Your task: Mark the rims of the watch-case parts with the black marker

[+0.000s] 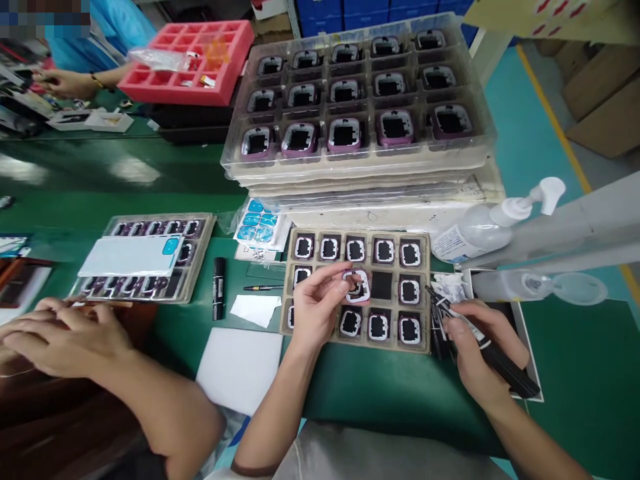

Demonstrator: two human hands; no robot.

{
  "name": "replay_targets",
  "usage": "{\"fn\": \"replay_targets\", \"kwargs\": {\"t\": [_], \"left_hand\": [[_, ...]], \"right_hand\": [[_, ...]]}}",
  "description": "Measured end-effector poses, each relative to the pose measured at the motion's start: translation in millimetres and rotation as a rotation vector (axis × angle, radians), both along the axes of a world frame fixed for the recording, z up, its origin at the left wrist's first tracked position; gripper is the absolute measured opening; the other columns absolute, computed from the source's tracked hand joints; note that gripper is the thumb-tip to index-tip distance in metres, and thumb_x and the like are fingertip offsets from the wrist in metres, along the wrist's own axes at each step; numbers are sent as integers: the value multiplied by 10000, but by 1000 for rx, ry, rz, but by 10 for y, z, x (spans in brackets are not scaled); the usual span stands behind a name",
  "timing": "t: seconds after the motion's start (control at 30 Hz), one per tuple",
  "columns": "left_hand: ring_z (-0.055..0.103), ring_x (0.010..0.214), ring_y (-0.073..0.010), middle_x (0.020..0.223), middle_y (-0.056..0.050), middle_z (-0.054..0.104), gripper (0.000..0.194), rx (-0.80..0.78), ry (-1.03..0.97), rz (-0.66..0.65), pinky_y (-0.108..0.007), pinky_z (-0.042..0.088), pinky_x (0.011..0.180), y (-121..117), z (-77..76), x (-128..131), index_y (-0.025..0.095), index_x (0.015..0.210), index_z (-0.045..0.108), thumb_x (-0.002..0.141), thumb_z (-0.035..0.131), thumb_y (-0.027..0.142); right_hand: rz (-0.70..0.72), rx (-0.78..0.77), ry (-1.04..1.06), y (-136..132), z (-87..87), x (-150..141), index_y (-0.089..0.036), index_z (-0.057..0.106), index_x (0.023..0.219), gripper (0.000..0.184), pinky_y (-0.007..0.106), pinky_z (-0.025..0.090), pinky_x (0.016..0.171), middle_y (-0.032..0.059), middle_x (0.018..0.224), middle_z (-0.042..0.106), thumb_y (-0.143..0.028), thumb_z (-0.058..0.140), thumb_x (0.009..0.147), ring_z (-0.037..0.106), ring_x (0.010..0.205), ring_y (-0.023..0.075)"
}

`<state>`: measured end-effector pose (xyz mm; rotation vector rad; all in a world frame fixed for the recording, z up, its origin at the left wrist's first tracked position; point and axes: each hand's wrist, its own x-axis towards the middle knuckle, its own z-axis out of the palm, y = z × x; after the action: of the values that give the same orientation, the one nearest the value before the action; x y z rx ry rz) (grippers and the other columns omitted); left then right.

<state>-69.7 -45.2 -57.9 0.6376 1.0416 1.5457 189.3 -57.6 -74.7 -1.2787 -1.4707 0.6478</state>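
My left hand (320, 303) pinches a smartwatch case (357, 287) by its edge, a purple shell with a white inner rim. It is raised over a beige tray (425, 267) whose pockets hold several similar cases; one dark pocket beside the held case has none in it. To the right of the tray, my right hand (485, 340) is closed round a black marker pen (505, 367) with a pale label. The pen slants, its narrow end pointing up and left towards the tray. Several dark pens (438, 333) lie beneath that end, partly hidden.
Behind the tray rises a stack of clear trays (360, 163) with more cases. Pump bottles (465, 233) stand and lie at right. Another black marker (219, 288), a white foam sheet (240, 370) and blue stickers (257, 223) lie left. A co-worker's hands (65, 333) are at far left.
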Motion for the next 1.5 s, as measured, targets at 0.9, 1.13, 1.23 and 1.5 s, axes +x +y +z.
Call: {"fn": "replay_targets", "kwargs": {"t": [0.9,1.13,1.23,1.5], "left_hand": [[683,849,-215,926,-81,745,306,170,1296,-48,-337,574,770,-16,-163,329,224,1296,781,1024,670,308],[571,884,-223,929,-83,636,302,229,1535,-3,-364,482,800,14,-225,274,188,1300,765,1055,618,285],[540,851,-223,882,-74,607,315,225,1605,-52,-359,456,772,-26,-310,256,169,1311,750,1066,594,295],[571,888,-245,952,-87,645,332,311,1610,-61,-376,464,810,-28,-264,367,200,1355,689,1042,634,295]], "right_hand": [[140,85,23,74,276,-7,-254,702,1139,184,304,564,699,37,978,705,-167,699,976,695,879,184],[130,75,46,86,260,9,-247,705,1138,166,324,553,691,39,954,692,-193,701,981,681,850,186],[122,70,59,83,265,6,-248,705,1133,159,328,551,677,34,929,685,-204,703,981,675,823,185],[125,65,73,96,278,12,-249,701,1129,149,316,542,665,24,907,678,-207,695,986,657,793,176]]}}
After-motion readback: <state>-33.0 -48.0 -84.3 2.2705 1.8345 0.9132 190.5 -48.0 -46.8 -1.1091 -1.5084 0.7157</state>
